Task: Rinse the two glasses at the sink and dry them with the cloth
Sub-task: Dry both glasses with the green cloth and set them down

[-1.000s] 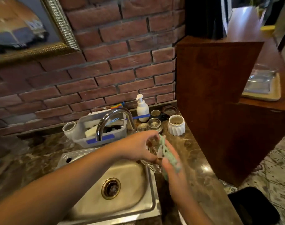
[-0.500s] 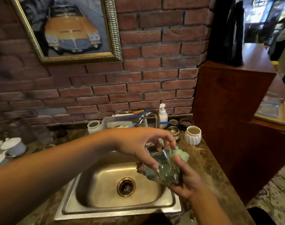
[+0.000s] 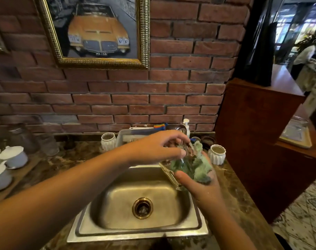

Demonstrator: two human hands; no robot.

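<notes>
Working close together, nearly touching, with the left hand [image 3: 159, 148] above and the right hand [image 3: 198, 186] below. Pinching the clear glass [image 3: 173, 170] near its rim between curled left fingers and thumb. Cupping the green cloth [image 3: 200, 165] in the right palm, bunched against the tilted glass, with the right thumb laid along the glass's lower side. Cannot tell whether any cloth sits inside the glass or only behind it. Holding glass and cloth in the air, above the far right part of the steel sink [image 3: 141, 233].

Below and left of the hands, looking down on a brass-ringed drain [image 3: 142, 208] in the basin. Just right of the right hand, a white ribbed pot [image 3: 217, 154] on the dark marble counter [image 3: 63, 159]. Beyond the left wrist, a second like it [image 3: 108, 141] beside a grey tub [image 3: 133, 134]. Behind the left hand, partly hidden, a white pump bottle [image 3: 186, 126] against the brick wall [image 3: 180, 98]. Far left of the left forearm, pale lidded cups [image 3: 13, 156]. High over both hands, a gilt-framed picture of an orange car [image 3: 99, 33]. Right of the hands, a dark wooden cabinet [image 3: 252, 132].
</notes>
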